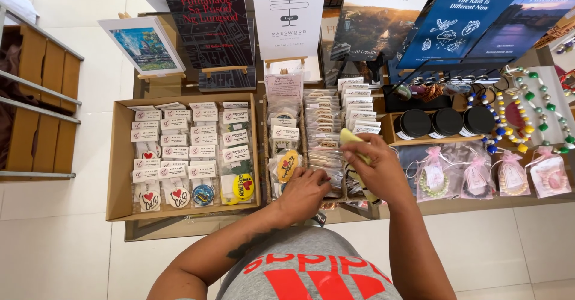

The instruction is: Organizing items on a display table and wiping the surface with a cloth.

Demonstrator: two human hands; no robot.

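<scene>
Looking straight down on a crowded worktop (179, 231). Right hand (378, 167) raised over the middle rows of clear packets (323, 120), fingers pinched shut on a pale yellow packet (350, 137), lifted just above the stack. Left hand (304, 193) lower down, curled over the near end of the packet rows, fingers bent and touching the packets there; whether anything is gripped underneath, cannot tell.

Just left of the hands, a yellow round badge (288, 165) in its sleeve. Further left, a shallow cardboard tray (118, 156) packed with rows of small white-labelled packets, with round badges along its near edge, among them a yellow one (242, 186).

Right of the hands, three black-lidded jars (446, 122) side by side in a wooden holder, then small sheer pink-ribboned pouches (474, 174) with beads inside. Far right, a bead necklace (536, 105) in green, white and blue on a pale card.

Along the back, books propped upright: a dark one with red lettering (209, 18), a white one (288, 12), a landscape cover (377, 18), a blue one with white drawings (458, 21). At back left, a small framed picture (144, 45) on an easel. Off to the left, a wooden slatted crate (42, 108) on the pale tiled floor (72, 252).
</scene>
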